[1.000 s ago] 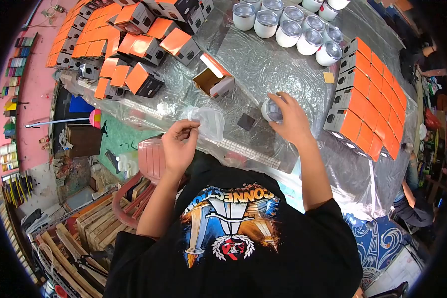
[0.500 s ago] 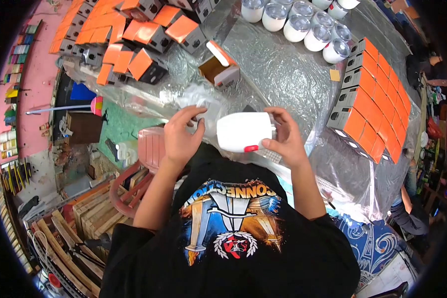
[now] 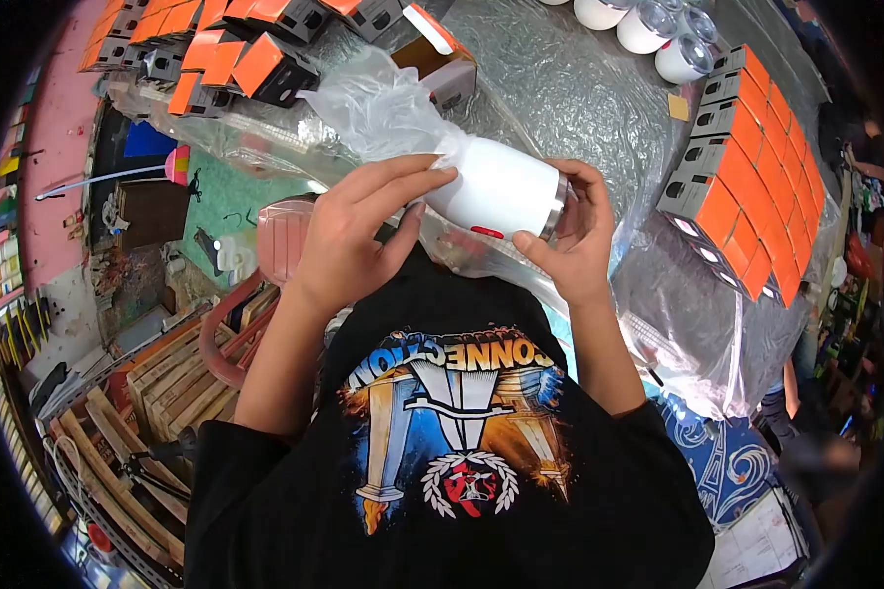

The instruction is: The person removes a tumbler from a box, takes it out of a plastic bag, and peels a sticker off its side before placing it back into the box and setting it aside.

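A white tumbler with a small red mark lies tilted on its side between my hands, its metal rim toward the right. My right hand grips it at the rim end, thumb below and fingers behind. A clear plastic bag is bunched around the tumbler's narrower end and trails up and left. My left hand has its fingers on the bag at that end, fingertips touching the tumbler's side; its thumb is held lower, apart from the fingers. Part of the bag is hidden behind the left hand.
An opened box stands just beyond the bag on the plastic-covered table. Orange-topped boxes are stacked at the back left and right. Several white tumblers stand at the back. A pink chair is on my left.
The tumbler has tipped and moved slightly up and right. My left hand has come to its narrower end, and the plastic bag now spreads out up and left from there.
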A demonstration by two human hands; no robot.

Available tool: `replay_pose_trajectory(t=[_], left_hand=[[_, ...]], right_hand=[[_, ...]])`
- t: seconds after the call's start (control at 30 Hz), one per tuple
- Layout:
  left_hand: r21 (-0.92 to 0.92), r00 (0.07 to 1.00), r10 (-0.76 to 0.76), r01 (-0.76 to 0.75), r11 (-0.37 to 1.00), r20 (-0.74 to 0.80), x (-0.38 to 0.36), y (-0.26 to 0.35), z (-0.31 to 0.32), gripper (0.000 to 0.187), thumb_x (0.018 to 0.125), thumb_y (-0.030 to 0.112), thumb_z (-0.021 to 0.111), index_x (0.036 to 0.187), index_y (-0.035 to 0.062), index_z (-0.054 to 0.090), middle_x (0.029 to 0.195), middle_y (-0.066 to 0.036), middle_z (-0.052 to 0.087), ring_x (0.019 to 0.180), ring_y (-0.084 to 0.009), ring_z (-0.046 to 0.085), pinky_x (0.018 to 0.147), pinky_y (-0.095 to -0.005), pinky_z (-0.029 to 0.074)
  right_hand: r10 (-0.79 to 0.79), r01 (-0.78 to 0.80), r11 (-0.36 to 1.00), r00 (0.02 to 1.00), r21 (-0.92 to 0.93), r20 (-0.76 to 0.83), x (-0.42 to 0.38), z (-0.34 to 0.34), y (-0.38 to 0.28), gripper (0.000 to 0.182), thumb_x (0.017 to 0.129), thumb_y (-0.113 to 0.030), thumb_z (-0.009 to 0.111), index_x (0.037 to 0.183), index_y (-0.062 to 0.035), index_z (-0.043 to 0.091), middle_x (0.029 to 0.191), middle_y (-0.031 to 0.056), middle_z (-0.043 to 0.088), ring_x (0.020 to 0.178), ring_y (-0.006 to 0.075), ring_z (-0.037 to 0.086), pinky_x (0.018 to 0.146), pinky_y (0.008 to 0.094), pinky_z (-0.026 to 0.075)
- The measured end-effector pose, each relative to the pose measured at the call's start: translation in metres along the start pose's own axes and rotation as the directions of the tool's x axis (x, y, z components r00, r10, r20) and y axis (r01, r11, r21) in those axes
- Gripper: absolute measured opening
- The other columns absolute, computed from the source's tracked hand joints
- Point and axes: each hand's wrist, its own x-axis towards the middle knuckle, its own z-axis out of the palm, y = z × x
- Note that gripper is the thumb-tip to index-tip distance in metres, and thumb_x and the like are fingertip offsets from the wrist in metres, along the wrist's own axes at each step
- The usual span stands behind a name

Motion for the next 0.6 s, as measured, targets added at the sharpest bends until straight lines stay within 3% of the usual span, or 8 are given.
replay_pose_trajectory(t=[0.1, 0.23, 0.3, 0.43, 0.5, 0.53, 0.57, 0.6], left_hand=[[-0.035, 0.998, 0.043, -0.041, 0.999, 0.046, 0.003, 0.006, 0.000, 0.042, 0.084, -0.006, 0.072, 0.123, 0.0073, 0.074, 0.123, -0.015, 0.073, 0.103, -0.0275, 0.074, 0.089, -0.0334, 0.058], [-0.186, 0.999, 0.000, 0.007, 0.983, 0.038, -0.002, 0.006, 0.007, 0.050, 0.085, -0.007, 0.072, 0.133, 0.0063, 0.066, 0.126, -0.013, 0.073, 0.103, -0.0306, 0.073, 0.087, -0.0372, 0.059], [-0.383, 0.992, -0.108, 0.075, 0.921, -0.066, -0.007, -0.001, 0.020, 0.054, 0.087, -0.006, 0.073, 0.138, 0.0033, 0.060, 0.124, -0.011, 0.075, 0.086, -0.0238, 0.072, 0.078, -0.0330, 0.057], [-0.398, 0.970, -0.215, 0.155, 0.904, -0.111, -0.011, -0.007, 0.029, 0.063, 0.082, 0.004, 0.084, 0.139, 0.0023, 0.057, 0.134, -0.012, 0.068, 0.089, -0.0180, 0.064, 0.079, -0.0308, 0.052], [-0.077, 0.906, -0.107, 0.082, 0.994, -0.409, -0.007, -0.009, 0.030, 0.086, 0.071, 0.014, 0.094, 0.145, 0.0025, 0.051, 0.149, -0.018, 0.052, 0.100, -0.0192, 0.056, 0.086, -0.0322, 0.048], [-0.085, 0.872, -0.226, 0.210, 0.974, -0.433, -0.009, -0.006, 0.031, 0.103, 0.066, 0.020, 0.098, 0.150, 0.0011, 0.042, 0.158, -0.022, 0.035, 0.125, -0.0266, 0.050, 0.103, -0.0375, 0.045], [-0.088, 0.870, -0.230, 0.213, 0.973, -0.436, -0.007, -0.005, 0.036, 0.103, 0.066, 0.020, 0.098, 0.150, 0.0011, 0.042, 0.158, -0.022, 0.035, 0.125, -0.0266, 0.050, 0.103, -0.0375, 0.045], [-0.290, 0.807, -0.336, 0.215, 0.933, -0.485, -0.005, -0.005, 0.043, 0.102, 0.069, 0.018, 0.097, 0.151, -0.0001, 0.039, 0.159, -0.022, 0.034, 0.132, -0.0299, 0.048, 0.109, -0.0393, 0.042]], right_hand=[[-0.041, 0.041, 0.999, 0.999, 0.008, -0.034, -0.010, 0.002, 0.005, 0.084, 0.067, -0.007, 0.093, 0.138, -0.0057, 0.047, 0.136, 0.0119, 0.056, 0.125, 0.0238, 0.059, 0.105, 0.0397, 0.051], [-0.113, 0.112, 0.994, 0.993, -0.010, -0.039, -0.017, 0.003, 0.016, 0.085, 0.067, -0.007, 0.094, 0.138, -0.0052, 0.047, 0.138, 0.0133, 0.056, 0.128, 0.0245, 0.057, 0.108, 0.0410, 0.049], [-0.163, 0.163, 0.987, 0.985, -0.005, -0.060, -0.021, 0.007, 0.020, 0.085, 0.067, -0.007, 0.093, 0.138, -0.0050, 0.046, 0.139, 0.0146, 0.055, 0.130, 0.0257, 0.056, 0.111, 0.0421, 0.047], [-0.182, 0.183, 0.983, 0.981, 0.014, -0.068, -0.024, 0.014, 0.022, 0.087, 0.068, -0.008, 0.094, 0.139, -0.0051, 0.044, 0.140, 0.0153, 0.054, 0.130, 0.0265, 0.056, 0.113, 0.0425, 0.045], [-0.153, 0.160, 0.986, 0.981, 0.053, -0.115, -0.024, 0.018, 0.022, 0.088, 0.068, -0.010, 0.094, 0.140, -0.0054, 0.042, 0.139, 0.0158, 0.054, 0.130, 0.0268, 0.056, 0.113, 0.0427, 0.044], [-0.152, 0.158, 0.986, 0.982, 0.051, -0.112, -0.024, 0.020, 0.023, 0.088, 0.068, -0.010, 0.094, 0.140, -0.0054, 0.042, 0.139, 0.0158, 0.054, 0.130, 0.0268, 0.056, 0.113, 0.0427, 0.044], [-0.143, 0.152, 0.986, 0.981, 0.062, -0.129, -0.024, 0.022, 0.024, 0.089, 0.068, -0.012, 0.094, 0.140, -0.0054, 0.042, 0.139, 0.0155, 0.054, 0.130, 0.0268, 0.055, 0.113, 0.0426, 0.044], [-0.134, 0.145, 0.987, 0.980, 0.072, -0.145, -0.024, 0.024, 0.026, 0.090, 0.067, -0.015, 0.095, 0.140, -0.0055, 0.042, 0.138, 0.0152, 0.054, 0.131, 0.0267, 0.055, 0.113, 0.0425, 0.044]])
